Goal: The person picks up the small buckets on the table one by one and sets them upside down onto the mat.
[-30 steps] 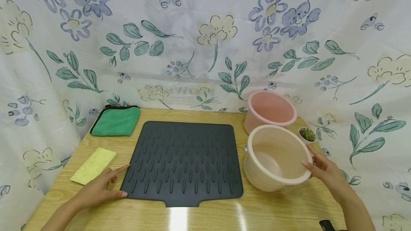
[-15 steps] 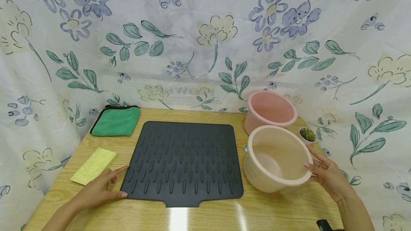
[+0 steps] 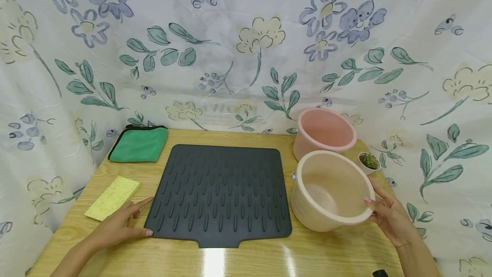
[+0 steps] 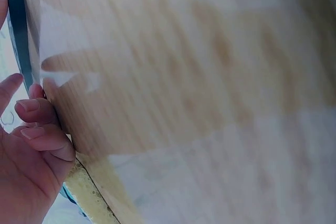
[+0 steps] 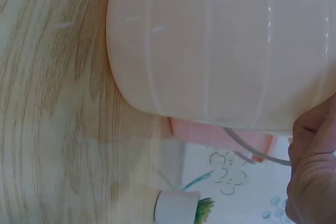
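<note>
My left hand (image 3: 121, 225) rests at the front left corner of a dark grey ridged mat (image 3: 219, 187). Its index finger lies straight and touches the mat's left edge, with the thumb at the corner. In the left wrist view the remaining fingers (image 4: 44, 135) are bent near a yellow sponge (image 4: 86, 192). My right hand (image 3: 392, 215) grips the right rim of a cream plastic bucket (image 3: 320, 219), thumb over the rim and fingers outside. The right wrist view shows the bucket's ribbed side (image 5: 210, 51) tilted over the wooden table.
A pink bucket (image 3: 301, 146) stands behind the cream one. To its right is a small potted succulent (image 3: 370, 161). A folded green cloth (image 3: 140, 145) lies at the back left. A floral curtain (image 3: 238, 54) hangs along the table's (image 3: 253, 260) back and sides.
My right wrist has shifted slightly left and inward while the hand keeps its grip on the bucket's rim. The left hand, mat and sponge look unmoved.
</note>
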A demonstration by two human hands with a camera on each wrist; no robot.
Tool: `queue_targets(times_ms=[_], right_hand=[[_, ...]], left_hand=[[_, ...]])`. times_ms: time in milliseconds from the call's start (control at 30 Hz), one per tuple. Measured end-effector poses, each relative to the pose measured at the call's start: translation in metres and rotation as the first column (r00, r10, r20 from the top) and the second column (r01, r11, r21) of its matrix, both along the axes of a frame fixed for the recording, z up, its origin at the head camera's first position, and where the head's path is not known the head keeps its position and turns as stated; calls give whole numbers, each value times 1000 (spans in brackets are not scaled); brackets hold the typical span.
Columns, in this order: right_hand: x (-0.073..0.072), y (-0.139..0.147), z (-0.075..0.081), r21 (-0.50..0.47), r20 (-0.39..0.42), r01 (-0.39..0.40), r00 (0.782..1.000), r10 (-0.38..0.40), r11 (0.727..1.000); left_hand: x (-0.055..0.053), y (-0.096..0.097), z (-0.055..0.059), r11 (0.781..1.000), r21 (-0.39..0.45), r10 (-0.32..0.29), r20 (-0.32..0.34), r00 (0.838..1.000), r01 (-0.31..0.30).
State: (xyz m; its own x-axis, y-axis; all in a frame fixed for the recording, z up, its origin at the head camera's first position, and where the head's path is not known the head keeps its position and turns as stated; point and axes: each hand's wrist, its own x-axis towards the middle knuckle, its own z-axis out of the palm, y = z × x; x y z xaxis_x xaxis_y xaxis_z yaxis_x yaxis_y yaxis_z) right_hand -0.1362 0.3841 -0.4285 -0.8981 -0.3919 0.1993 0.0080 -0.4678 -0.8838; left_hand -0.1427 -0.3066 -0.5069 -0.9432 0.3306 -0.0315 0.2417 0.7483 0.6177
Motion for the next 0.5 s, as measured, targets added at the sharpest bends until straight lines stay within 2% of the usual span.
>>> queue_targets(times_ms=[233, 367, 500], right_hand=[[5, -1, -4, -102, 4, -19, 1000, 19, 995], [9, -3, -8, -205, 3, -62, 998, 64, 977], [11, -7, -13, -286, -9, -68, 998, 69, 956]], left_hand=[[1, 1, 1, 1000, 3, -1, -6, 1000, 1], [1, 1, 3, 1000, -6, 2, -8, 1000, -2], [2, 2, 4, 1000, -9, 5, -6, 1000, -5]])
